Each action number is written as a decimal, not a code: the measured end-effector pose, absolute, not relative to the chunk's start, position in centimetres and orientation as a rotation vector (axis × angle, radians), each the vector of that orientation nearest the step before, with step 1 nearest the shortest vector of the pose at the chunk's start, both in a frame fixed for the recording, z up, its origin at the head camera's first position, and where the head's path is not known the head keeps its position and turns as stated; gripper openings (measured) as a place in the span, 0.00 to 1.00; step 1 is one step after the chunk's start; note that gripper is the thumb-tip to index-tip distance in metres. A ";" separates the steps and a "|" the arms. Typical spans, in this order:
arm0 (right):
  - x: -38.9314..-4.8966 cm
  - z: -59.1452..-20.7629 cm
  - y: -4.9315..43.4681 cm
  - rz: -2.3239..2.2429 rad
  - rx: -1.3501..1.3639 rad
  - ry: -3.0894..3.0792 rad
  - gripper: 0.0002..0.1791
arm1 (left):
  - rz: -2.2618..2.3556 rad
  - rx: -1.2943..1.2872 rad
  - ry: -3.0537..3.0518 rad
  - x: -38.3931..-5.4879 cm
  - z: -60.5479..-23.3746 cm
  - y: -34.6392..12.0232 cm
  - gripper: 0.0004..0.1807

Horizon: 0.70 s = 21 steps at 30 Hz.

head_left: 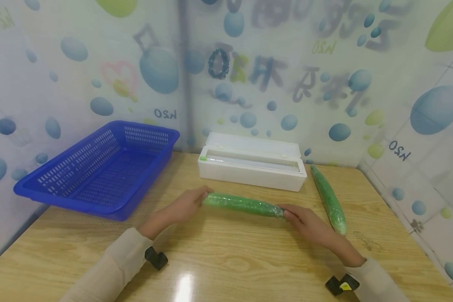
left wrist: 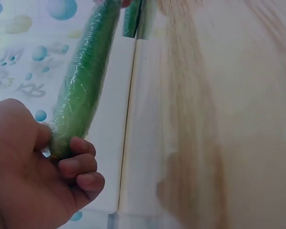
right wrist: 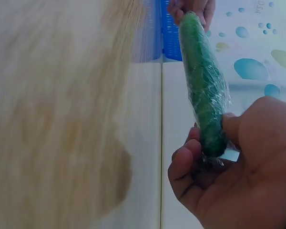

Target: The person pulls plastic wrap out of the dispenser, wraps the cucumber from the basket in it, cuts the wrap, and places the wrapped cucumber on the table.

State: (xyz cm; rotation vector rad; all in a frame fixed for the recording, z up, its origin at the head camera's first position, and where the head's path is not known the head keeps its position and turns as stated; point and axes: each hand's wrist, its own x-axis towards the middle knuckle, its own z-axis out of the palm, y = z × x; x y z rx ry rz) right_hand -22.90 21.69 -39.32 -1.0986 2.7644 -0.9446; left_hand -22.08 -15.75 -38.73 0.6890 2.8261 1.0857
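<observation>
A green cucumber (head_left: 243,204) in clear plastic wrap is held level between both hands, in front of the white box. My left hand (head_left: 188,203) pinches its left end, thumb on one side and curled fingers on the other, as the left wrist view shows at the cucumber's paler tip (left wrist: 69,138). At the darker end (right wrist: 212,138), my right hand (head_left: 307,222) grips with thumb and fingers, and loose film bunches there. A second wrapped cucumber (head_left: 329,199) lies on the table to the right, just beyond the right hand.
A long white box (head_left: 249,176) with its lid raised stands against the back wall, a film roll inside. At the left sits a blue perforated basket (head_left: 136,197). Everything is on a wooden table (head_left: 226,260) bordered by patterned walls.
</observation>
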 end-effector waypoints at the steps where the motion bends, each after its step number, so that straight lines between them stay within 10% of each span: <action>1: -22.8 -39.3 21.6 -0.955 -1.086 2.771 0.20 | 1.117 0.671 2.825 -22.1 -38.7 -15.7 0.18; 21: -21.7 -37.0 19.0 -1.385 -0.994 2.705 0.18 | 1.563 0.203 2.821 -23.0 -40.1 -15.1 0.29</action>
